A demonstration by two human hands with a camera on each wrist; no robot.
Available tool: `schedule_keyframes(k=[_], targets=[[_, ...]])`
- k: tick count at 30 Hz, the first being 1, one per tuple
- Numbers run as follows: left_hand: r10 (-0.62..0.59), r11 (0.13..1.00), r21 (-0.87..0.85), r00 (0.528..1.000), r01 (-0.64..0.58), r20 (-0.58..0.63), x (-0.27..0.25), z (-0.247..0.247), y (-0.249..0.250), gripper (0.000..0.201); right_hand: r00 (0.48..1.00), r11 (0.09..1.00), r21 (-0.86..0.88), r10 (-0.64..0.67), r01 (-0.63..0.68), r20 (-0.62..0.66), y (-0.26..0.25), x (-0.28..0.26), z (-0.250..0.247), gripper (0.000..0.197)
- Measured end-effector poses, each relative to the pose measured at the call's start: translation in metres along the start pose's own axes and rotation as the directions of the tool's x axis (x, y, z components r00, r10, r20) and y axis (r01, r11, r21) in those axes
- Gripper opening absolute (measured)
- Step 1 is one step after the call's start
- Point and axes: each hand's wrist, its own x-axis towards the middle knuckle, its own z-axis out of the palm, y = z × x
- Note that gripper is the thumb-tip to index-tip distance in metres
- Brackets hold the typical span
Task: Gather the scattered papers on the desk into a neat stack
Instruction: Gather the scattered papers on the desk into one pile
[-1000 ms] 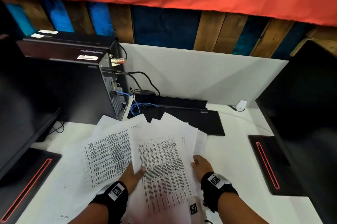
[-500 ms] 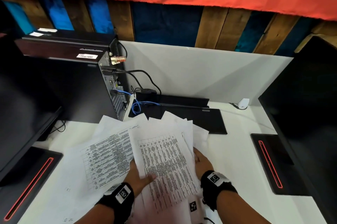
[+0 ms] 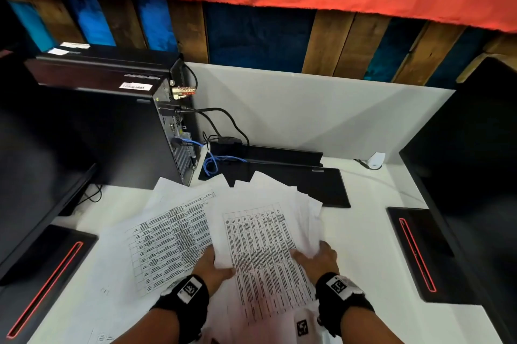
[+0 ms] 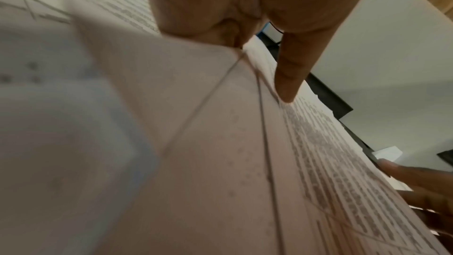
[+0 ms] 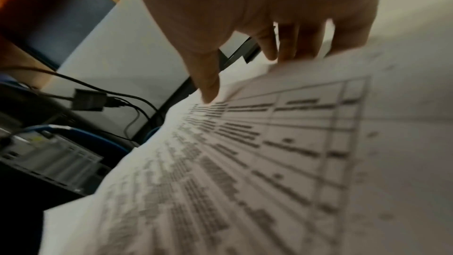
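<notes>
head view: loose pile of white printed paper sheets with table text (image 3: 251,237) fanned on the white desk (image 3: 372,245) beside a black computer tower (image 3: 112,131). left hand (image 3: 214,266) grasps the pile's left edge, right hand (image 3: 317,258) its right edge. left wrist view: thumb on top of sheets, fingers under. right wrist view: fingers (image 5: 289,46) curl behind the sheet edge, thumb on top.

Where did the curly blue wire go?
In the head view the blue cable lies coiled at the back of the desk, left of centre, beside the black computer tower and just beyond the papers.
</notes>
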Motion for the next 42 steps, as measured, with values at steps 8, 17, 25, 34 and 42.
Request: schedule_keyframes(k=[8,17,25,34,42], targets=[[0.033,0.985,-0.175,0.995,-0.016,0.096,-0.010,-0.005,0.015,0.071,0.981,0.878,0.466,0.023,-0.112,0.193,0.035,0.022,-0.015,0.097],[-0.032,0.964,-0.254,0.982,0.080,0.188,-0.003,-0.023,0.015,0.051,0.934,0.803,0.584,-0.107,-0.121,0.341,0.021,-0.001,-0.031,0.091],[0.107,0.994,0.033,0.922,-0.103,-0.372,0.018,-0.070,0.028,0.020,0.982,0.902,0.402,0.103,-0.160,0.159,0.006,-0.017,-0.022,0.079],[-0.055,0.797,0.534,0.914,0.283,-0.402,0.072,-0.168,-0.003,0.104,0.980,0.912,0.362,0.175,-0.196,0.090,0.007,-0.019,-0.013,0.067],[-0.108,0.689,0.669,0.952,0.278,-0.285,0.055,-0.136,-0.001,0.073,0.974,0.929,0.292,0.207,-0.225,0.092,0.005,-0.021,-0.014,0.067]])
